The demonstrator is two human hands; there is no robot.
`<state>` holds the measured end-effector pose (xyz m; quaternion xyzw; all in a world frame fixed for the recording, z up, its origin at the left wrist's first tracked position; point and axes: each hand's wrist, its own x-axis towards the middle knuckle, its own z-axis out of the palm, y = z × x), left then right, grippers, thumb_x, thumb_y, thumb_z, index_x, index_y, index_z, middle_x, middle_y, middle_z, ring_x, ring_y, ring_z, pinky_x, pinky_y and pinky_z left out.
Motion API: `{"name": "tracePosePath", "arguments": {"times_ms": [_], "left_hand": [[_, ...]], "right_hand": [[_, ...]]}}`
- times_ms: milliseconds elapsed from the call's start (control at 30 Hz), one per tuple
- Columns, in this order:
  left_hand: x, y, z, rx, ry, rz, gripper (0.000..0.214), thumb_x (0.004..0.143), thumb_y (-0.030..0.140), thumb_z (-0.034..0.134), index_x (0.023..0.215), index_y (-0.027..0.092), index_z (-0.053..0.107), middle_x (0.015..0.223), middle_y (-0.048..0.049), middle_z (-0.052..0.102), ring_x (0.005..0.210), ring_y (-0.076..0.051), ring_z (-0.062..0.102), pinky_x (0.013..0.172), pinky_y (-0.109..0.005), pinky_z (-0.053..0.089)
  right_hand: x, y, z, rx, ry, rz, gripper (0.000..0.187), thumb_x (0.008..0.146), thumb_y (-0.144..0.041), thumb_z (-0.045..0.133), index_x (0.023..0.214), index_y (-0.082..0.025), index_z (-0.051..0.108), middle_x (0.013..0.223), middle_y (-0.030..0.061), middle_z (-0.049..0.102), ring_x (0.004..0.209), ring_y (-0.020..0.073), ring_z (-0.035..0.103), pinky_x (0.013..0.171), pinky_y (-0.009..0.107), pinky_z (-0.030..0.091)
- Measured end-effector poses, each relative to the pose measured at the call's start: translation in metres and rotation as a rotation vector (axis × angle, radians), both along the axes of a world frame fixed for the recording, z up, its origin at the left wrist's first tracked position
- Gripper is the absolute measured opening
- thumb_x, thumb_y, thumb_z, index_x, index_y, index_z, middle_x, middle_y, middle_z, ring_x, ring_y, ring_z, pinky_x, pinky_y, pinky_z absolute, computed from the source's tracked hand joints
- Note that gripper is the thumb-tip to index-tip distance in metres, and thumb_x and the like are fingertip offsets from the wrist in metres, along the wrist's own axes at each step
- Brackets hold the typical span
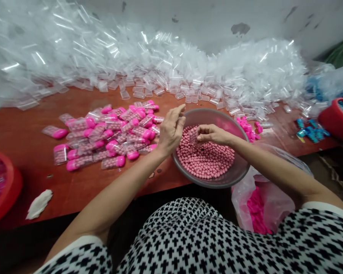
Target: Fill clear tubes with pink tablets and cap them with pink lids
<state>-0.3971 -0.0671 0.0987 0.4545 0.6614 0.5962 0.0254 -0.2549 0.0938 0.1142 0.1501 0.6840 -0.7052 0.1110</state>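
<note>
A grey bowl full of pink beads stands at the table's front edge. Over the beads, my right hand pinches a small clear plastic container between thumb and fingers; pink beads show through its wall. My left hand is raised at the bowl's left rim, fingers stretched upward and apart, with nothing visible in it. To its left lies a pile of clear containers with bright pink caps, most filled with pink beads.
Heaped empty clear containers line the wall. Loose pink caps lie right of the bowl; a plastic bag holding pink pieces sits below. Blue pieces lie near a red tub. Another red tub stands far left.
</note>
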Motion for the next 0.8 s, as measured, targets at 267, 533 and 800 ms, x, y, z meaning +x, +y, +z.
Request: {"name": "tracePosePath", "arguments": {"times_ms": [267,533,800], "left_hand": [[0.030,0.006,0.005,-0.169,-0.588,-0.446,0.043,0.074,0.037,0.074,0.109,0.014,0.069,0.102,-0.0089,0.073,0.088,-0.021,0.069,0.080,-0.034,0.057],[0.030,0.010,0.011,-0.298,-0.653,-0.566,0.041,0.066,0.038,0.082,0.098,0.013,0.075,0.093,-0.0061,0.073,0.083,-0.020,0.067,0.079,-0.032,0.055],[0.029,0.011,0.012,-0.485,-0.335,-0.552,0.039,0.069,0.047,0.078,0.095,0.018,0.078,0.098,-0.0083,0.078,0.096,-0.028,0.070,0.095,-0.040,0.053]], "right_hand": [[0.026,-0.006,0.018,0.157,0.179,-0.214,0.042,0.074,-0.047,0.082,0.096,-0.016,0.062,0.082,0.0007,0.068,0.074,0.0140,0.069,0.071,0.030,0.062],[0.045,0.019,0.031,0.852,0.513,0.067,0.032,0.091,-0.029,0.062,0.123,-0.023,0.064,0.119,0.0071,0.071,0.104,0.0186,0.069,0.095,0.032,0.054],[0.058,0.011,0.015,0.914,0.519,0.225,0.024,0.098,-0.024,0.054,0.119,-0.018,0.064,0.111,0.0084,0.074,0.100,0.0167,0.069,0.087,0.027,0.051]]}}
